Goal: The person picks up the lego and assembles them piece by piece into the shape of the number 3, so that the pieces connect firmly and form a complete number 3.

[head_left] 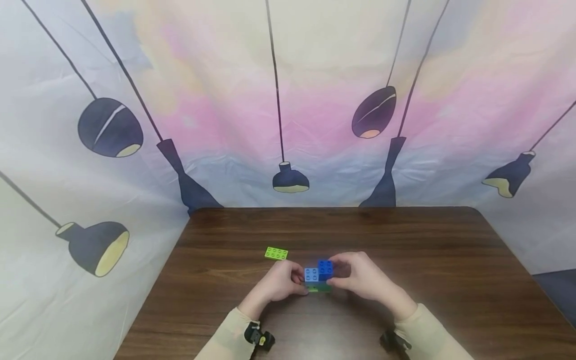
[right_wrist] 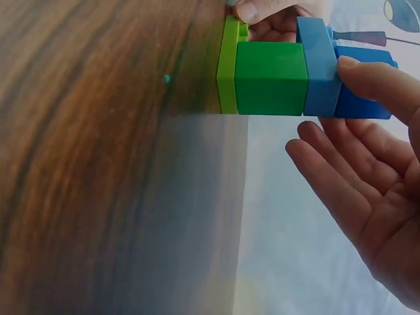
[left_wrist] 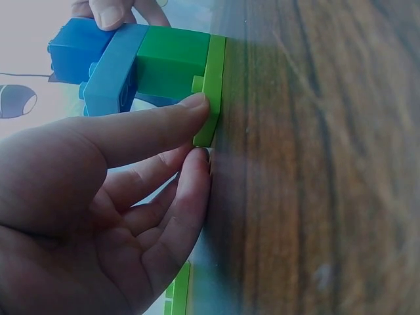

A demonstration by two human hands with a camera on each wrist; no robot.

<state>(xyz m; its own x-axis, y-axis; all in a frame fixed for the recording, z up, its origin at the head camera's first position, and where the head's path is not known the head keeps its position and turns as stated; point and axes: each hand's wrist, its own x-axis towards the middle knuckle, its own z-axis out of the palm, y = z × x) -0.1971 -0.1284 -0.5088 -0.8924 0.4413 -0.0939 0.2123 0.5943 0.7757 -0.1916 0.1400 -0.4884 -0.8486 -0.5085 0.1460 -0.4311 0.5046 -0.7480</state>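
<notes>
A small stack of toy building bricks stands on the table between both hands. At its bottom lies a thin lime-green brick point(right_wrist: 227, 79), with a green block point(right_wrist: 272, 79) on it. Above comes a light blue brick point(head_left: 311, 274), then a dark blue brick point(head_left: 325, 270) on its right end. My left hand point(head_left: 281, 282) pinches the lime-green brick's left end between thumb and fingers. With thumb and index finger, my right hand point(head_left: 366, 277) grips the dark blue brick; in the right wrist view its other fingers extend below, away from the stack.
A separate lime-green brick point(head_left: 276, 253) with studs up lies on the brown wooden table point(head_left: 216, 240), behind the left hand. Behind the table hangs a cloth point(head_left: 234, 115) printed with lamps. Each sleeve has a small black device point(head_left: 259, 336) at the wrist.
</notes>
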